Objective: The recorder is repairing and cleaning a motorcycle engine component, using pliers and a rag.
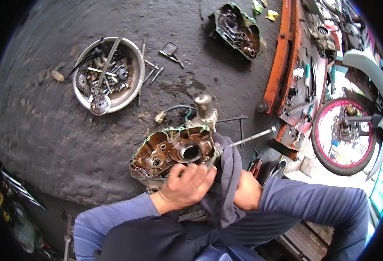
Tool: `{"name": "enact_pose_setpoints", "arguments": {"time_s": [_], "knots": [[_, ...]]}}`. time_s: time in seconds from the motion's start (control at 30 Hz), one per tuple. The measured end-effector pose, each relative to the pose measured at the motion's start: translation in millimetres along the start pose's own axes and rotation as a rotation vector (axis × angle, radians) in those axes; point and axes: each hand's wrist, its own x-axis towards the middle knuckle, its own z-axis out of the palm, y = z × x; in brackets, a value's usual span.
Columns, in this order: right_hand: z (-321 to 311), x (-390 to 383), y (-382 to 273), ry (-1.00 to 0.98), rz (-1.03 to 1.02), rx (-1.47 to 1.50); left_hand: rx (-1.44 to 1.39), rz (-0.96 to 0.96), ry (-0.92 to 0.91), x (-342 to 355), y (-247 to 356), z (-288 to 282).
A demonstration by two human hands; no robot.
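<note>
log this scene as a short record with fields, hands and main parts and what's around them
left hand: at the near edge of the open engine casing, fingers curled; grip unclear (left hand, engine casing)
right hand: at the grey cloth, fingers hidden (right hand, grey cloth)
beyond casing, left: metal bowl of gears and small parts
beyond casing, right: second casing, open side up
far right: orange beam; wheel with pink rim
ground: dark, stained
</note>
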Motion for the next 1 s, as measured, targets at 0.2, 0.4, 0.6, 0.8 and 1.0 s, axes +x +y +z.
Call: {"name": "enact_pose_setpoints", "arguments": {"time_s": [0.2,0.4,0.6,0.8,1.0], "knots": [[36.4,61.3,69.0,0.323,-0.586,-0.145,-0.132,-0.196,0.01,13.6,-26.7,-8.2],[45.8,116.8,109.1,0.409,-0.701,-0.148,-0.168,-0.127,-0.05,18.9,-29.2,-17.3],[40.3,97.3,85.1,0.452,-0.777,-0.085,-0.352,-0.067,-0.242,82.9,-64.9,-67.8],[49.5,74.3,86.1,0.476,-0.579,0.11,-0.794,-0.44,-0.648,233.7,-40.9,0.3],[72.2,50.8,181.5,0.483,-0.434,-0.081,-0.664,-0.426,-0.906,279.4,-10.9,52.9]]}}
